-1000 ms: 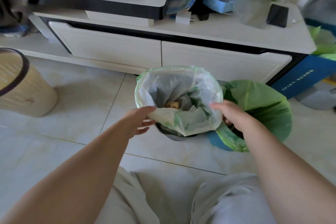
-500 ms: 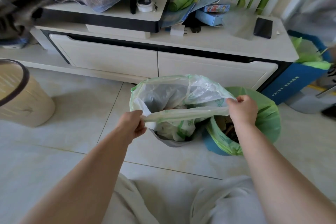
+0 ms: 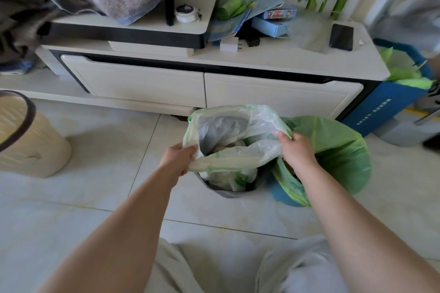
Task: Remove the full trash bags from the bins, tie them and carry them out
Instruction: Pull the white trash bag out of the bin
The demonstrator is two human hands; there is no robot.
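A translucent pale-green trash bag (image 3: 228, 123) sits in a small grey bin (image 3: 226, 192) on the tiled floor. My left hand (image 3: 177, 158) grips the bag's rim on its left side. My right hand (image 3: 297, 150) grips the rim on the right. The near rim is pulled up off the bin and stretched between both hands. Crumpled trash shows inside the bag. Right beside it stands a blue bin (image 3: 281, 194) lined with a brighter green bag (image 3: 338, 150).
A white low cabinet (image 3: 204, 88) with drawers runs behind the bins, with boxes, a roll of green bags (image 3: 229, 7) and a black phone (image 3: 341, 37) on top. A beige bin (image 3: 26, 140) stands at the left, a blue box (image 3: 390, 104) at the right.
My hands went from resting on the bag's rim to gripping it, and lifted the near rim off the bin. The view has shifted slightly downward.
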